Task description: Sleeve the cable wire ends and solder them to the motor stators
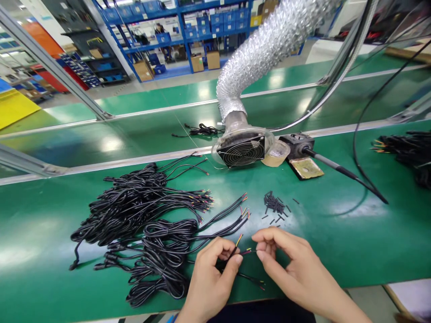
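My left hand (215,273) is closed around the end of a black cable (232,255), its thumb and fingers pinching it. Thin red and yellow wires (239,240) stick out past the fingertips. At my right hand (289,264), the index finger is lifted, while the thumb and a curled finger close at the tip of a thin dark wire (251,251) running from the left hand. Another split cable end (257,281) lies below, between the hands. Short black tubes (274,202) are strewn in a small heap beyond my right hand.
Coiled black cables (134,206) pile up at left, with more (164,260) nearer me. A fume extractor fan (242,151) on a silver duct (262,49) stands at the back. Right of it are a small tub (275,154) and a soldering iron (332,165) in its holder.
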`<state>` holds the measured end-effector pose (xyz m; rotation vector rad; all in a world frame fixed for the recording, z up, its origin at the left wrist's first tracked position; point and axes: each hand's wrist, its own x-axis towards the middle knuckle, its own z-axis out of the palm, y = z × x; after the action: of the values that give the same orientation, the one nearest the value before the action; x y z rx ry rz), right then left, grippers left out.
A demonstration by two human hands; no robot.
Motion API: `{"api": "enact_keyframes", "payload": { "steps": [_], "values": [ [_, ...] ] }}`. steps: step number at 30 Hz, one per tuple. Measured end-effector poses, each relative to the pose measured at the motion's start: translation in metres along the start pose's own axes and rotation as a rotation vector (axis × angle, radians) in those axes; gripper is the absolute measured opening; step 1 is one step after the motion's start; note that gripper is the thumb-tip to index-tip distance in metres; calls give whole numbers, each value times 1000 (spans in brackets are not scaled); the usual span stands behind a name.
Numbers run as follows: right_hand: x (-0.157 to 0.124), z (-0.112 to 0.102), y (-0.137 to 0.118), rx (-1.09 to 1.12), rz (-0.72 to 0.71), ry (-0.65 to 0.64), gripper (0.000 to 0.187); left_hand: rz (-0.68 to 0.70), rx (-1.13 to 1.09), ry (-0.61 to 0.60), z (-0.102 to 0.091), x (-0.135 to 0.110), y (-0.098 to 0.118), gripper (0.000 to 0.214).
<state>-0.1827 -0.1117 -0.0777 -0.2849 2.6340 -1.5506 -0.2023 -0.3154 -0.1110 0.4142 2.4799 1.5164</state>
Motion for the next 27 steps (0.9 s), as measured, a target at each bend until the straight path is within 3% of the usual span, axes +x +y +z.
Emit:
{"api": "enact_keyframes", "payload": {
  "steps": [18,22,27],
  "values": [
    [3,0,-2,5,23,-11,16,4,2,-12,-1,-1,1,9],
    [4,-3,-3,46,65,-67,17,3,6,-6,0,-1,1,11],
    [8,18,-4,108,104,-63,20,-12,2,-31,0,-1,-6,13]
  ]
}}
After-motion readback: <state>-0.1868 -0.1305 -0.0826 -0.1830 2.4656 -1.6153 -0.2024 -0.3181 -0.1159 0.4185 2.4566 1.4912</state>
